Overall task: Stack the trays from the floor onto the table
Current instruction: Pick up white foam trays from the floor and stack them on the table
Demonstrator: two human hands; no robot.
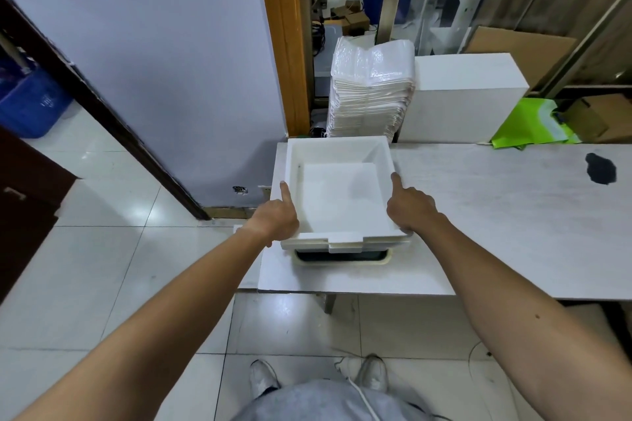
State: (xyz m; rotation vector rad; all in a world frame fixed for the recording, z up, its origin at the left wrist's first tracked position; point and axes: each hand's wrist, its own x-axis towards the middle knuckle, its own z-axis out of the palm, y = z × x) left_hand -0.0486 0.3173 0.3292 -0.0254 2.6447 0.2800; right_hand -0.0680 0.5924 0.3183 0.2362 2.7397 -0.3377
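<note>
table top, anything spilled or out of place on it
Yes: a dark blotch on the table, far right of the trays, looks like a stain or spill; whether it is wet cannot be told.

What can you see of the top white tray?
The top white tray is square, plastic-looking, with sloped walls, a flat floor and a broad rim notched at the near edge. It sits upright and empty, nested on a lower tray at the left end of the white table. The left hand grips its left rim, the right hand its right rim, index fingers laid along it.
</note>
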